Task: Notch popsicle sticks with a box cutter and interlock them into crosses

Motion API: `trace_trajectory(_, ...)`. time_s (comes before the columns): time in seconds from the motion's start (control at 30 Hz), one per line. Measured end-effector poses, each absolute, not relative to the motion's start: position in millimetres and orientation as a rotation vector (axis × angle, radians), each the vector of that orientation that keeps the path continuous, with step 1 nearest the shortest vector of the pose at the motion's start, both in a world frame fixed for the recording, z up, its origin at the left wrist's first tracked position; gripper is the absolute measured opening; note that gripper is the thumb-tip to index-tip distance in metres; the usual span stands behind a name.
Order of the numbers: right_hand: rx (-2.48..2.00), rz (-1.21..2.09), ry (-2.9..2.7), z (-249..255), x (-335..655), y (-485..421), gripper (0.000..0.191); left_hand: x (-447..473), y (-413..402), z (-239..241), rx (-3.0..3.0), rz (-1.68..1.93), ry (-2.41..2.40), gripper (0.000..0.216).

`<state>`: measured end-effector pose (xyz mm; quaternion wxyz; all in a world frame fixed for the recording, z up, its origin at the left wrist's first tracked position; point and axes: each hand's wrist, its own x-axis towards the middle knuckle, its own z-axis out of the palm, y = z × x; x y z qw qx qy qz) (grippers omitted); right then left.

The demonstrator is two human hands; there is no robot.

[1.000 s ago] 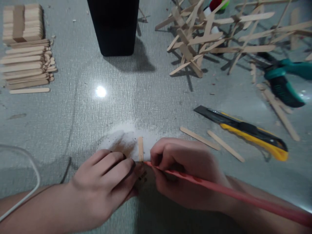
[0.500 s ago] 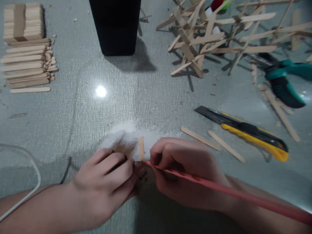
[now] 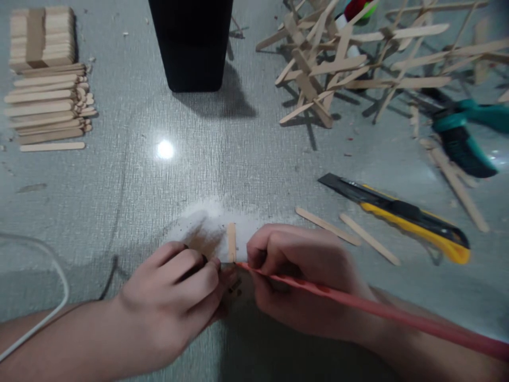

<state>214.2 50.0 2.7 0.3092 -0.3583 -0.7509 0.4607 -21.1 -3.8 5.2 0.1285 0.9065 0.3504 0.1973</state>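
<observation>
A slim red pencil lies slantwise across my right hand, pinched between its thumb and fingers. Its tip meets the lower end of a short wooden craft stick, which points away from me on the table. My left hand is closed just left of that end, fingertips pressed together. A thin dark edge shows between those fingertips and the stick; what they hold is hidden. Under the stick is a whitish patch with a brown smear.
Two craft sticks and a yellow-black utility knife lie to the right. Beyond are teal-handled pliers and a tangled stick structure. A black container stands at the back. Stacked sticks and a white cable are left.
The pencil tip and my right hand have shifted very slightly to the right. My left hand stays nearly in place, and the whole view has moved a little.
</observation>
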Motion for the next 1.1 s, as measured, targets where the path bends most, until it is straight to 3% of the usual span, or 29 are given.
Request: trace_trajectory(1.1, -0.961, 1.216, -1.994, 4.9, 213.2, 50.2, 0.027, -20.3, -1.4, 6.5, 2.624, 0.552, 1.018, 0.020)
